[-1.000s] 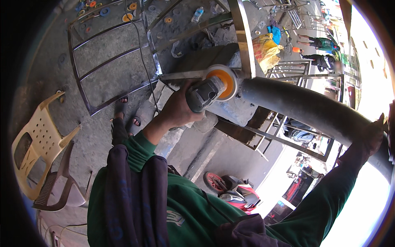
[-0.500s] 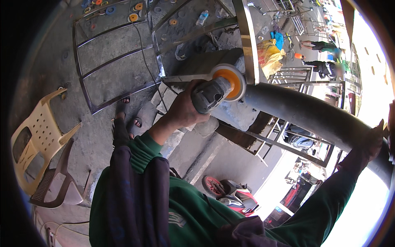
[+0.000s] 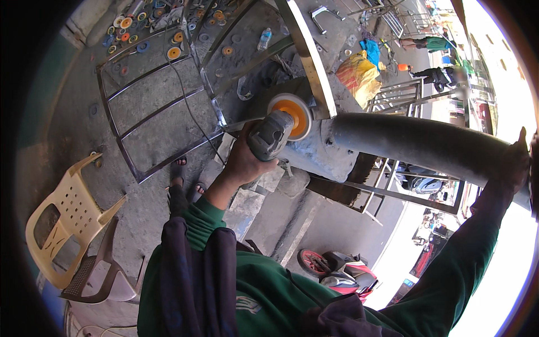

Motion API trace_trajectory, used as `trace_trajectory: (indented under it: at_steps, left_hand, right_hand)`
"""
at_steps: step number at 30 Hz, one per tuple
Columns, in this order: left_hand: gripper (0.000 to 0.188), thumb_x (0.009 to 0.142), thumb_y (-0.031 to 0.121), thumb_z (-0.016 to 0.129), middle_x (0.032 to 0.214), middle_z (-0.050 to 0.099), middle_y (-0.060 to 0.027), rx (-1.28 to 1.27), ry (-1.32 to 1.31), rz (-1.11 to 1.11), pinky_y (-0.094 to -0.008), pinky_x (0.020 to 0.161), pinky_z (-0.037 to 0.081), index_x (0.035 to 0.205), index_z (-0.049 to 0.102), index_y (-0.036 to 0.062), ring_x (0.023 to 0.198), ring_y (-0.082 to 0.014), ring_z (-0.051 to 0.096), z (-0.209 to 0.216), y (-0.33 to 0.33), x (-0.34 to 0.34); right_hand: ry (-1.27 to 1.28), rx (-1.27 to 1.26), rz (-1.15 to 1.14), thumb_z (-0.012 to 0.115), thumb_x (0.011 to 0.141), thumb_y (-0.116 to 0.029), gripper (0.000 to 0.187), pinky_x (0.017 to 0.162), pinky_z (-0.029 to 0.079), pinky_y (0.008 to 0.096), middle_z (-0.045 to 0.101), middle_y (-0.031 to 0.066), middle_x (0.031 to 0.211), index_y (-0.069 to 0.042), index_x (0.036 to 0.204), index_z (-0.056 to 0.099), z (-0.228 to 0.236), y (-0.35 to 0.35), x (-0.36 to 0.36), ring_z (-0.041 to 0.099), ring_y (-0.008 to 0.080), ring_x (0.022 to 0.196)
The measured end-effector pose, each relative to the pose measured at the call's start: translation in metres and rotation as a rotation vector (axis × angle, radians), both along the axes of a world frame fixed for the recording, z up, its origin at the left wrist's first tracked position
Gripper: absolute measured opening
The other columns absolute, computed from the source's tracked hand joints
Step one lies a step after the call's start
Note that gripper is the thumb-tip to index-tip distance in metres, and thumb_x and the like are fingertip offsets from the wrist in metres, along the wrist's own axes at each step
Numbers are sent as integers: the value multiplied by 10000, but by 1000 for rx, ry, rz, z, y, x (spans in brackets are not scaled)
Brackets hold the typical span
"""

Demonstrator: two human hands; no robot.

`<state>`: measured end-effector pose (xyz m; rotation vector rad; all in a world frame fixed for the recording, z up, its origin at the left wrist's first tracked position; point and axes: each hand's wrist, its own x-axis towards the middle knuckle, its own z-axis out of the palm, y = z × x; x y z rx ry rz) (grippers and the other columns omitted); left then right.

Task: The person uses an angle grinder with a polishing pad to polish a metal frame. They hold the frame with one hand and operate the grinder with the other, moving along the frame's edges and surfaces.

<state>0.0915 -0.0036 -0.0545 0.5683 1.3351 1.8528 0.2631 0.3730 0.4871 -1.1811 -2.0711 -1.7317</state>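
Note:
My left hand (image 3: 247, 157) is wrapped round the grey body of an angle grinder (image 3: 269, 135). Its disc (image 3: 296, 115), orange in the middle with a pale rim, faces a shiny metal bar (image 3: 310, 62); I cannot tell whether they touch. The bar's lower end stands by the start of a thick dark pipe (image 3: 415, 140), which runs to the right. At the pipe's far right part my right hand (image 3: 512, 163) grips it, some fingers hidden and one fingertip pointing up.
A welded metal frame (image 3: 157, 121) lies on the floor at left, a cord (image 3: 188, 104) crossing it. Several round discs (image 3: 174, 53) are scattered beyond. Plastic chairs (image 3: 76, 216) stand at lower left, a motorcycle (image 3: 339, 272) at the bottom. Two people (image 3: 438, 76) are far off at right.
The view has shifted, so most things appear moved. The grinder and its disc sit a little farther left of the bar's end. Both hands keep their holds.

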Motion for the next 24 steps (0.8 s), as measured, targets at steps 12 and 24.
trace_trajectory:
  at_steps: [12,24]
  left_hand:
    - [893,687,77,840,1298,590,-102,45,-17,26,-375,1068,486,1475,421,39,1213,-216,599,-7,-3,4]
    - [899,684,88,852,1308,595,-126,82,-139,30,-377,1052,505,1471,421,26,1208,-227,613,-13,2,4]
  right_hand:
    - [-16,3,-54,507,1056,-78,452,925,645,395,711,221,1269,-88,1507,531,-10,-7,-5,735,318,1121]
    - [-46,67,-224,516,1053,-47,452,941,658,382,702,231,1301,-40,1504,529,-21,-42,-42,733,314,1150]
